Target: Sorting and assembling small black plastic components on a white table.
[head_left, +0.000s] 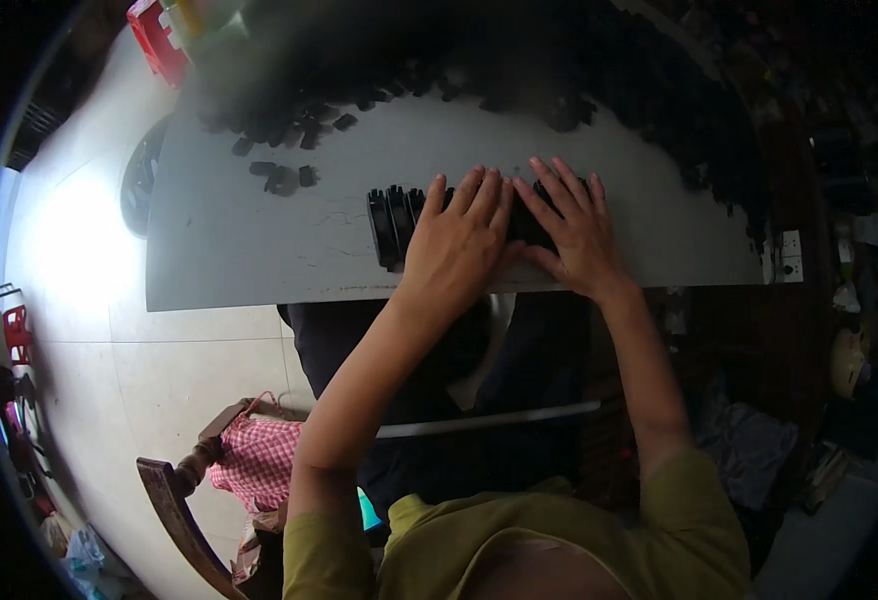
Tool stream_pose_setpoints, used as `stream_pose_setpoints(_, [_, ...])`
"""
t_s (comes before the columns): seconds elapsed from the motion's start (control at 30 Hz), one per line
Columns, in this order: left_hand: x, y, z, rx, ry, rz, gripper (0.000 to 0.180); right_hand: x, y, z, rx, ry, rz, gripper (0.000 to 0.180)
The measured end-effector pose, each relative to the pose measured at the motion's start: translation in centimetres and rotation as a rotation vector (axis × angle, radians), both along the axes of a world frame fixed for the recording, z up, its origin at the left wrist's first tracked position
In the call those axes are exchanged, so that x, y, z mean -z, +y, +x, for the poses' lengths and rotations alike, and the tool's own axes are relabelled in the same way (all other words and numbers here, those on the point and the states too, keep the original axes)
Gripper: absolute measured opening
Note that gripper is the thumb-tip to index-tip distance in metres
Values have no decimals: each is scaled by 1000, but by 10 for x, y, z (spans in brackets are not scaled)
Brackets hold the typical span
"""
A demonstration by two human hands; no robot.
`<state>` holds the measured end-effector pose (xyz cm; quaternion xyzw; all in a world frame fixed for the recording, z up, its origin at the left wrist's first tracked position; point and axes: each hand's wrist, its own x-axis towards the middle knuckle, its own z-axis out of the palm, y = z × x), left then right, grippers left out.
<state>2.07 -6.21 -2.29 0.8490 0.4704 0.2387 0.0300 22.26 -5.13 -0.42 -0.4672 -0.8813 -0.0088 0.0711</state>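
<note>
A row of black plastic pieces [391, 225] stands side by side near the front edge of the grey table [249, 245]. My left hand [461, 232] lies over the middle of the row, palm down, with its fingers stretched out toward the far side. Over the right part of the row rests my right hand [577, 225], its fingers spread. The two hands almost meet at their thumbs and index fingers. Both cover much of the row, so only its left end and some dark gaps between the fingers show.
A large dark heap of similar black pieces [659, 100] covers the back and right of the table. Several loose pieces [284, 180] lie at the left. A wooden chair with a pink checked cloth [259, 460] stands at lower left. A red box [159, 45] is at the far left.
</note>
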Motion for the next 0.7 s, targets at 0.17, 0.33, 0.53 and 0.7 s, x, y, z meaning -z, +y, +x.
stream_pose_setpoints(0.17, [3, -1, -1, -19, 55, 16, 57, 3, 10, -5, 19, 10, -4, 68])
stream_pose_setpoints(0.33, [-16, -19, -25, -22, -52, 28, 57, -10, 57, 33, 275, 481, 80, 30])
stream_pose_setpoints(0.53, [-2, -34, -63, -83, -179, 47, 45, 4, 105, 40, 182, 275, 256, 13])
stream_pose_setpoints(0.7, [6, -30, -63, -35, -197, 204, 39, 1, 111, 35, 242, 223, 137, 14])
